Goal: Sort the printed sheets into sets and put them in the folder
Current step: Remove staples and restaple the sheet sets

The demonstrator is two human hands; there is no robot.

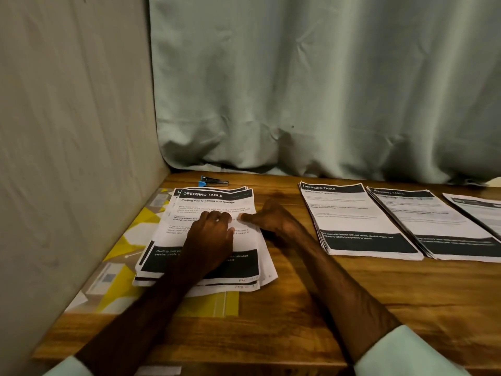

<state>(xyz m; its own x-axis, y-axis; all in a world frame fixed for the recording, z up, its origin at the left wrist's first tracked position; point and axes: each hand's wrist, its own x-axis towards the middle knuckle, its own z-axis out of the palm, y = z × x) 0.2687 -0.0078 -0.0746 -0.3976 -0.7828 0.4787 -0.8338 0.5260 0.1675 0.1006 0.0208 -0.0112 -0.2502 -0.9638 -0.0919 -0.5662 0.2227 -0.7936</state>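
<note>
A loose stack of printed sheets (217,202) headed "DRESSING TABLE" lies at the left of the wooden table, on top of a yellow and white folder (127,248). My left hand (210,237) rests on the top sheet with its fingers curled down onto the paper. My right hand (271,217) is at the stack's right edge, thumb tip touching the top sheet's edge. Two sorted piles lie to the right: one (355,215) and a second (433,221). A third pile (479,210) is cut off by the frame's right edge.
A blue and black stapler (212,181) lies at the back of the table (284,308) near the curtain (325,90). A beige wall panel (73,131) closes the left side. Bare wood shows between the stack and the sorted piles.
</note>
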